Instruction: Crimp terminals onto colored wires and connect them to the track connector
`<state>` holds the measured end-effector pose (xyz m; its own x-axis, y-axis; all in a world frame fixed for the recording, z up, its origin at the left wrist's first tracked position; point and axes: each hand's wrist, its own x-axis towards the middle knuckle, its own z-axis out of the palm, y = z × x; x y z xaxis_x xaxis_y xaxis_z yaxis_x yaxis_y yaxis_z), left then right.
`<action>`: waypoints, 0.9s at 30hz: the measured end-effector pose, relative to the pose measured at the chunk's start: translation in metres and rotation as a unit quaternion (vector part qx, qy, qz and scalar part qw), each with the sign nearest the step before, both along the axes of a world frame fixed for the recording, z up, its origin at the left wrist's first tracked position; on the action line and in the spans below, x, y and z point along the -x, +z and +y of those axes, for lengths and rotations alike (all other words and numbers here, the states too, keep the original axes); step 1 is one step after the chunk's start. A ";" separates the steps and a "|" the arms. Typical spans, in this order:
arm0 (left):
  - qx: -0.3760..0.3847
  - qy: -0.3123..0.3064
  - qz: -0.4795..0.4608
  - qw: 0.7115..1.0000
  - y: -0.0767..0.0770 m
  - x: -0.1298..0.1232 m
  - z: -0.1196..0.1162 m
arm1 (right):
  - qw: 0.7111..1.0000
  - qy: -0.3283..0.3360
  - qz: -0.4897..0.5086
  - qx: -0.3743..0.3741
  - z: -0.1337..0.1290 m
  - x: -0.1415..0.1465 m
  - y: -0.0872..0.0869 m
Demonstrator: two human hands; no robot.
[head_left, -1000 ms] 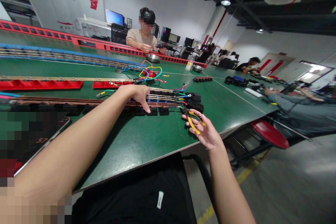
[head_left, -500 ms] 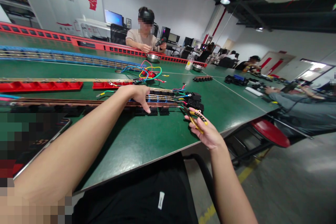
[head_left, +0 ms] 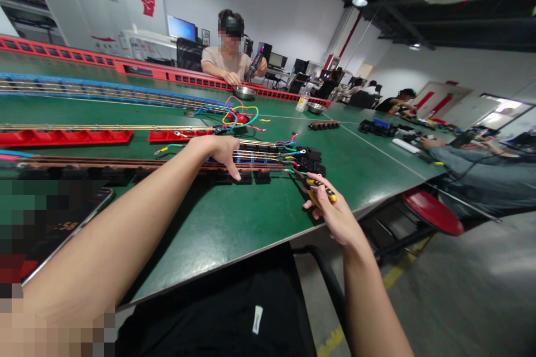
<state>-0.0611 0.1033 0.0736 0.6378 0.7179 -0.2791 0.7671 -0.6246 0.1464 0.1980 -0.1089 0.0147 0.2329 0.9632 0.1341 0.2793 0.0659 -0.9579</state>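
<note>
My left hand (head_left: 226,154) is wrapped over the long rail assembly (head_left: 104,164) of copper-coloured bars with black holders, thumb on its near side. My right hand (head_left: 326,206) holds yellow-and-black pliers (head_left: 322,188) just right of the rail's end. The pliers' tips are near a short green wire (head_left: 288,170) with a metal lug; whether they touch it I cannot tell. Black connector blocks (head_left: 312,162) lie behind the tips. Red, blue and yellow wire ends stick out beside them.
Red trays (head_left: 67,137), a blue rail (head_left: 84,88) and a long red frame (head_left: 146,71) lie on the green table (head_left: 234,223). Looped coloured wires (head_left: 247,114) sit mid-table. Across it a person (head_left: 230,58) holds a power drill. A phone (head_left: 75,217) lies at left.
My right hand has shifted slightly right with the pliers, whose handles look closer together. My left hand stays in place. The person opposite has tilted the drill more upright.
</note>
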 end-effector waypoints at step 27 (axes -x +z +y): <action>-0.001 0.007 0.003 1.000 -0.002 0.000 0.002 | 0.990 -0.060 0.010 -0.128 -0.002 0.000 0.004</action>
<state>-0.0611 0.1048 0.0714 0.6261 0.7270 -0.2819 0.7765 -0.6140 0.1413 0.1976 -0.1112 0.0190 0.3478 0.8634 0.3655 0.2816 0.2756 -0.9191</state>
